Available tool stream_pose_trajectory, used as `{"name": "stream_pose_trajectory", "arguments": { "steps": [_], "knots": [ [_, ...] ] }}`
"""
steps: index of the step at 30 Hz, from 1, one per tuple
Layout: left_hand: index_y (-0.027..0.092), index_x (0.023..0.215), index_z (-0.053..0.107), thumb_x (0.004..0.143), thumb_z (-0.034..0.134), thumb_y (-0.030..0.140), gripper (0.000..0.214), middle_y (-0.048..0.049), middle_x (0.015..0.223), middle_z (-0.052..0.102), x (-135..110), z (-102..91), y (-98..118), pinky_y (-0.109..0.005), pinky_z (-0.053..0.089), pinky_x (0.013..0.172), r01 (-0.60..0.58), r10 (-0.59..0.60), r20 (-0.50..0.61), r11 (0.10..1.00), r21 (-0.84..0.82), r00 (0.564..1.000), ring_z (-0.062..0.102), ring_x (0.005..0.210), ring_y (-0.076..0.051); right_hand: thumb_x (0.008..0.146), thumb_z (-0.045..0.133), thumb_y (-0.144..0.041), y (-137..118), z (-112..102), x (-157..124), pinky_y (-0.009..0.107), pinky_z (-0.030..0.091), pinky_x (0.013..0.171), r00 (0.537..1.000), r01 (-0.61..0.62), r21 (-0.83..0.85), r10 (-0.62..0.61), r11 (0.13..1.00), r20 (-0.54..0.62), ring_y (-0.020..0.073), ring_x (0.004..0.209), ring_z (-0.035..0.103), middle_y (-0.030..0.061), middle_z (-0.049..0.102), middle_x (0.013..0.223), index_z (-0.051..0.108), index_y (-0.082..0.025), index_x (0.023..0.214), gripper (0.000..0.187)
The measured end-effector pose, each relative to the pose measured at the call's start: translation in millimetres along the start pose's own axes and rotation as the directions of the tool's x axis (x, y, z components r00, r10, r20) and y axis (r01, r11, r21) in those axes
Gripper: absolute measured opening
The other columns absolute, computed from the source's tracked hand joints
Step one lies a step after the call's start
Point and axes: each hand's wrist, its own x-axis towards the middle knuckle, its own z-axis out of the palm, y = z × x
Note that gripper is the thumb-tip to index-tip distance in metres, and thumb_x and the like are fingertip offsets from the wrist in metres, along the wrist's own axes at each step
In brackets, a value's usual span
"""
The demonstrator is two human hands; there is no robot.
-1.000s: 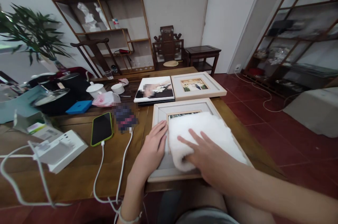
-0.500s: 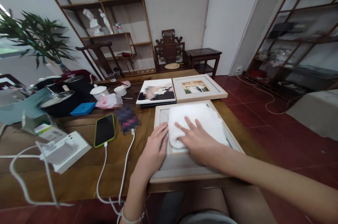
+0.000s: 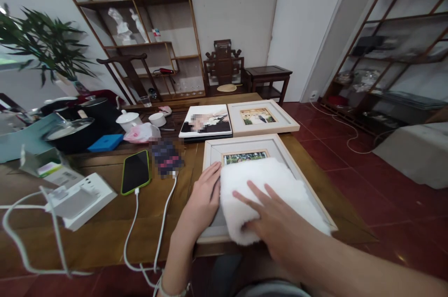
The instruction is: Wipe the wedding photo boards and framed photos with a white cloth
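Observation:
A thick white fluffy cloth (image 3: 241, 199) lies over the lower right part of a light wooden picture frame (image 3: 209, 148) at the table's near edge. My right hand (image 3: 271, 208) rests on top of it, fingers spread and pressing into the pile. Past the cloth's far edge, the upper part of a small photo (image 3: 245, 157) shows inside the frame; the rest is covered. Along the frame's left side lies my left hand (image 3: 203, 194), its fingers stretched out and touching the border, beside the cloth.
Behind it lie another framed picture (image 3: 292, 122) and a white-edged photo panel (image 3: 205, 120). To the left are a charging phone (image 3: 136, 172), a pixelated dark item (image 3: 167, 157), a white box (image 3: 89, 201) with cables, and cookware (image 3: 72, 134). Red tiled floor (image 3: 385, 203) borders the table's right side.
My right hand has drawn the white cloth down toward me and slightly right, uncovering the photo's upper part. My left hand stays at the frame's left side.

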Motion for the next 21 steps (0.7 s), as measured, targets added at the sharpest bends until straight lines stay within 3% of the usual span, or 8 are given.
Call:
{"name": "stream_pose_trajectory", "arguments": {
  "steps": [5,9,15,18,21],
  "knots": [
    [0.011,0.132,0.050,0.094,0.034,0.026,0.043,-0.0113,0.142,0.046,-2.8,0.0,3.7,-0.041,0.028,0.114,0.028,-0.030,-0.038,0.998,-0.054,0.999,0.039,0.134,-0.020,0.071,0.048,0.001,34.4,-6.1,22.7,0.062,0.024,0.106,0.980,-0.134,-0.091,0.118,0.987,-0.163,0.0406,0.137,0.016,0.0105,0.025,0.152,0.059,-0.016,0.122,0.055],
    [0.015,0.142,0.035,0.097,0.029,0.029,0.047,-0.0087,0.148,0.038,-4.5,-4.4,9.2,-0.036,0.025,0.114,0.051,-0.064,-0.094,0.989,-0.138,0.994,0.033,0.137,-0.017,0.074,0.041,0.005,50.8,-19.2,54.1,0.065,0.028,0.101,0.958,-0.188,-0.188,0.138,0.964,-0.252,0.0407,0.137,0.016,0.0117,0.021,0.153,0.052,-0.015,0.130,0.060],
    [0.013,0.145,0.026,0.097,0.028,0.030,0.050,-0.0095,0.151,0.031,-3.7,-6.4,10.3,-0.033,0.022,0.115,0.066,-0.102,-0.170,0.976,-0.207,0.980,0.029,0.139,-0.018,0.087,0.039,-0.005,26.6,-22.7,94.6,0.076,0.027,0.094,0.968,-0.206,-0.201,0.169,0.958,-0.187,0.0450,0.135,0.019,0.0133,0.029,0.150,0.061,-0.016,0.120,0.041],
    [0.015,0.145,0.027,0.097,0.028,0.033,0.051,-0.0087,0.151,0.032,-3.4,-5.9,10.5,-0.034,0.023,0.115,0.098,-0.141,-0.170,0.967,-0.237,0.975,0.030,0.138,-0.018,0.086,0.047,-0.012,7.9,-15.6,90.7,0.076,0.027,0.094,0.979,-0.190,-0.177,0.173,0.966,-0.104,0.0485,0.134,0.019,0.0137,0.027,0.151,0.062,-0.015,0.119,0.036],
    [0.016,0.144,0.029,0.097,0.029,0.037,0.052,-0.0088,0.150,0.035,-4.4,-6.7,11.1,-0.036,0.027,0.113,0.129,-0.174,-0.174,0.962,-0.241,0.969,0.033,0.137,-0.019,0.086,0.047,-0.015,-6.4,-10.7,70.2,0.075,0.029,0.094,0.988,-0.115,-0.163,0.096,0.980,-0.121,0.0491,0.133,0.022,0.0177,0.034,0.147,0.059,-0.011,0.123,0.039]
  ]
}}
